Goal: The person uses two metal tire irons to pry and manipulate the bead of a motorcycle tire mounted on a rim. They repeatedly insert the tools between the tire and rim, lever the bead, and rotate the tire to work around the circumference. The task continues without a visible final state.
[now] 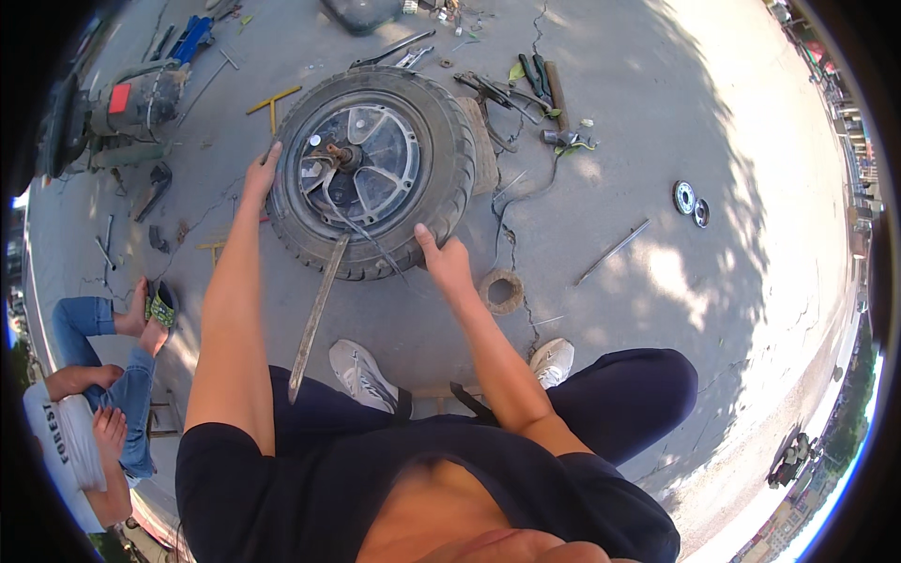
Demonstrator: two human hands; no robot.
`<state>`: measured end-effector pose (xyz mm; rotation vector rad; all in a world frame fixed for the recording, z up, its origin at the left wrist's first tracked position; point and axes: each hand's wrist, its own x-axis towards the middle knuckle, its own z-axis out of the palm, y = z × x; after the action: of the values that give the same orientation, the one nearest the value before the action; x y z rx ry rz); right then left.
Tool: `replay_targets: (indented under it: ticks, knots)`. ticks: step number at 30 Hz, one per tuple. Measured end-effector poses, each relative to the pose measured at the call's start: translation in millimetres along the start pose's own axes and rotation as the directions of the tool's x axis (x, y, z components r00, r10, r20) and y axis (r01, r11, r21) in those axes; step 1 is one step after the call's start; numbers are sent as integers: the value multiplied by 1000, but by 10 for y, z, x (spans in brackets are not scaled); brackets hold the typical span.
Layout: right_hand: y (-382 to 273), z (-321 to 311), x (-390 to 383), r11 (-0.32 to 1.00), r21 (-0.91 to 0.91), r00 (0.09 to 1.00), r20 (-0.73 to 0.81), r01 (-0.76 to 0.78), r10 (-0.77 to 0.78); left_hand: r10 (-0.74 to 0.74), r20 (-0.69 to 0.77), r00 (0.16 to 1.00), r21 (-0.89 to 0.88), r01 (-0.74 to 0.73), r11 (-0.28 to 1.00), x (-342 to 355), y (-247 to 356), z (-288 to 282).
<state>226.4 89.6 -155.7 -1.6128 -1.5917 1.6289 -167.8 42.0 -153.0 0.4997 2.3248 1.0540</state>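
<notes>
A black-tyred hub-motor wheel (380, 174) lies tilted on the ground before me, its axle and a loose cable showing at the hub. My left hand (262, 174) grips the tyre's left edge, thumb on top and fingers mostly hidden beneath. On the near right side, my right hand (445, 265) holds the tread with its thumb over the sidewall. A long flat metal tyre lever (319, 319) sticks out toward me from between tyre and rim; neither hand touches it. Under the wheel's right side shows a stone block (481, 145).
A hammer (557, 103) and pliers (535, 77) lie beyond the wheel. Rightward are a metal rod (612, 251) and two bearings (690, 202). A round ring (501, 292) sits near my shoe. Yellow T-handle wrench (273, 105) and a seated person (103, 403) are left.
</notes>
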Motion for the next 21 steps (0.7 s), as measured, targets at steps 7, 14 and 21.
replay_targets:
  ticks: [7, 14, 21]
  knots:
    - [-152, -317, 327, 973, -220, 996, -44, 69, -80, -60, -62, 996, -53, 56, 997, -159, -271, 152]
    - [-636, -658, 583, 949, -279, 983, 147, 145, -107, -168, -139, 976, -63, 161, 985, -383, -655, 130]
    - [-589, -717, 792, 864, -428, 963, 59, 263, -264, -135, -385, 913, 64, 172, 983, -511, -905, 446]
